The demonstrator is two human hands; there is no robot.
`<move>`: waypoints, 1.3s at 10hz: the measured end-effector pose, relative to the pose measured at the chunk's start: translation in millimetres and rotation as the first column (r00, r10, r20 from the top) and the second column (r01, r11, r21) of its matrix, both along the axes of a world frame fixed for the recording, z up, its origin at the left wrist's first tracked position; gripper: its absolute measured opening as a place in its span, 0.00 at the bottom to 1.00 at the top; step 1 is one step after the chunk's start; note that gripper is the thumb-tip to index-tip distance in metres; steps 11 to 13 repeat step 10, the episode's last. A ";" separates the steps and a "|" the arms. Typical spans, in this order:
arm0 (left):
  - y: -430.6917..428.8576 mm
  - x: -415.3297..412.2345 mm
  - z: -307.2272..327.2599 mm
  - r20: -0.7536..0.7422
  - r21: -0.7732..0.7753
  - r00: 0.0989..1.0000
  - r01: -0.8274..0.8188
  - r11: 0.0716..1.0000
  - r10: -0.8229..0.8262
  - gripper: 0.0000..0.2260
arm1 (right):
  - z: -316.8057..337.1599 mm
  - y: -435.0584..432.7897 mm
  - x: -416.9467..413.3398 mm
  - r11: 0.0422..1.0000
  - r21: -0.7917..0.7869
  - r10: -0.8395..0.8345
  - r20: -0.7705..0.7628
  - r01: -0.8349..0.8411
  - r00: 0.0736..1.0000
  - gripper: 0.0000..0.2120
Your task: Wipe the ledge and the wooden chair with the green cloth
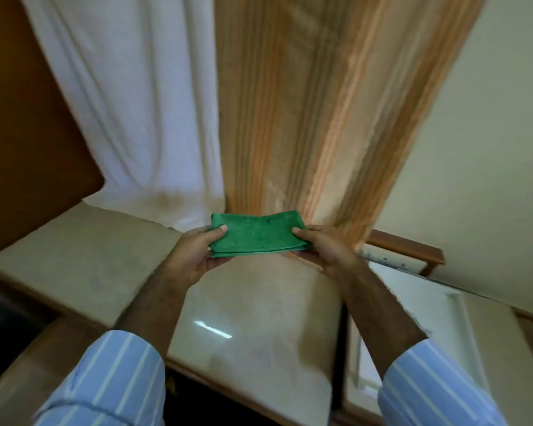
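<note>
Green cloth, one, between two hands.

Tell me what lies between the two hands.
In the head view, the folded green cloth spans the gap, its ends held by the left hand and the right hand.

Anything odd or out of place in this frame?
Little stands out. The green cloth is neatly folded, held by left hand and right hand above the ledge. One oddity: the pale panel at right, beside the striped curtain, carries dark specks, possibly chipped paint or dirt.
</note>
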State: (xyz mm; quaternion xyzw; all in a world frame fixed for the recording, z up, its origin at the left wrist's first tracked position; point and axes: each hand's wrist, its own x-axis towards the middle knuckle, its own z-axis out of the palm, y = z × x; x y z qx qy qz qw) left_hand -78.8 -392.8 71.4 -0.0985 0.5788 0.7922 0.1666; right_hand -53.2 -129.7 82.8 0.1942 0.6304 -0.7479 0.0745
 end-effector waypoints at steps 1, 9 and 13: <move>68.7 11.7 -8.5 -0.015 0.017 0.993 0.114 0.993 -0.114 0.08 | -9.2 72.6 31.5 0.989 0.077 -0.122 -0.039 0.125 0.992 0.10; 323.8 123.4 -147.0 0.042 -0.742 0.831 0.398 0.540 -0.555 0.06 | -149.4 293.8 235.7 0.587 0.798 -0.310 0.374 -0.134 0.874 0.13; 330.2 109.9 -129.9 -0.047 -0.888 0.765 0.263 0.378 -0.643 0.08 | -140.8 291.8 226.5 0.452 0.878 -0.303 0.320 -0.161 0.898 0.24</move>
